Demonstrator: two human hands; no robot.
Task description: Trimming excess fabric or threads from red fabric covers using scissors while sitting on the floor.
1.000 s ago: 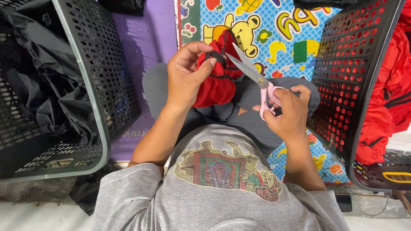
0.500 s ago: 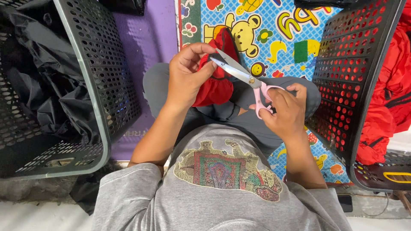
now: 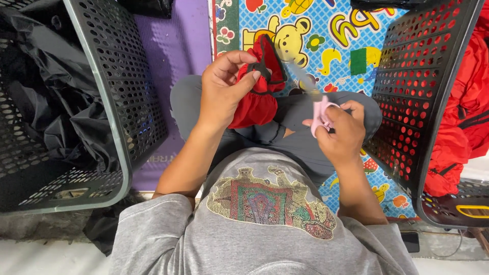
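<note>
Holding a small red garment with black trim (image 3: pixel 257 97) up over the lap, bunched, black edge poking up top. Left hand (image 3: pixel 221 91) closed round it, thumb and fingers pinching the black trim near the top, rest of the red fabric drooping below the palm onto grey trousers (image 3: pixel 285 127). Just to the right, scissors with pink handles (image 3: pixel 318 109), blades blurred and angled up-left toward the garment, tips near the trim but can't tell if touching. Right hand (image 3: pixel 341 130) wrapped on those handles, fingers through the loops; blades too smeared to say how far apart.

Further out: grey shirt with a beaded square design (image 3: pixel 270 203) at the bottom of the view. Colourful cartoon play mat (image 3: pixel 331 35) under the legs, purple mat (image 3: pixel 178 46) beside it on the left. Black perforated basket (image 3: pixel 132 102) on the left stuffed with black fabric (image 3: pixel 46 86). Second dark perforated basket (image 3: pixel 423 102) on the right, red cloth (image 3: pixel 463 117) piled inside, well apart from the hands.
</note>
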